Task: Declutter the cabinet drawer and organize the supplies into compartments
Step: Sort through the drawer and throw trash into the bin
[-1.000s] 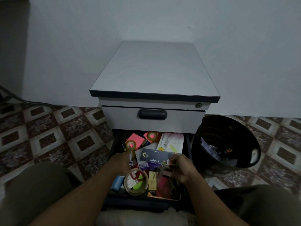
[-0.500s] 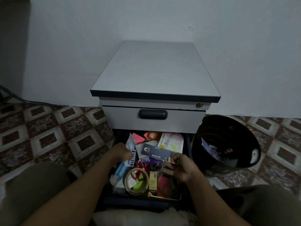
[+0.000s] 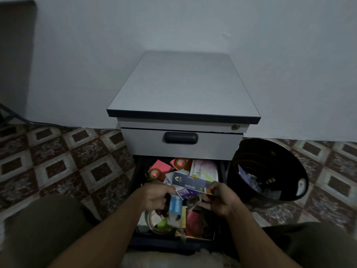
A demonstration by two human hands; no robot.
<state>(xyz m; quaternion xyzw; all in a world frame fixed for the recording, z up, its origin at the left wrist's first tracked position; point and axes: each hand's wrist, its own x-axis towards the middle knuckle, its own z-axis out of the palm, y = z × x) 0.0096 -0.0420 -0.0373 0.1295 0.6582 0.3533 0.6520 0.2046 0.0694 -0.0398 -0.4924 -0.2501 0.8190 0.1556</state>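
my left hand [image 3: 156,197] curls its fingers round a small blue packet [image 3: 175,205], held upright over the front half of the open drawer [image 3: 154,243]. my right hand [image 3: 220,200] pinches the near right corner of the dark spoon box [image 3: 190,183], which lies across the heap in the drawer's middle. something thin and pale also hangs from that hand, and i cannot tell what it is. the packet looks light and soft-walled, so i would grip its flat faces gently rather than squeeze. the spoon box looks like thin glossy card, light and stiff along its length, but likely to bend or slip if levered from one corner. taking it by the long edges near the middle seems safer. the big tape roll [image 3: 154,222] sits just below my left wrist, easy to snag. the closed upper drawer [image 3: 180,147] overhangs the back, so the pink sticky notes [image 3: 161,165] there need drawing toward me before lifting. the black waste bin [image 3: 251,151] stands just beside the cabinet on the right, a short open path over the drawer's wall. i see no dividers under the clutter.
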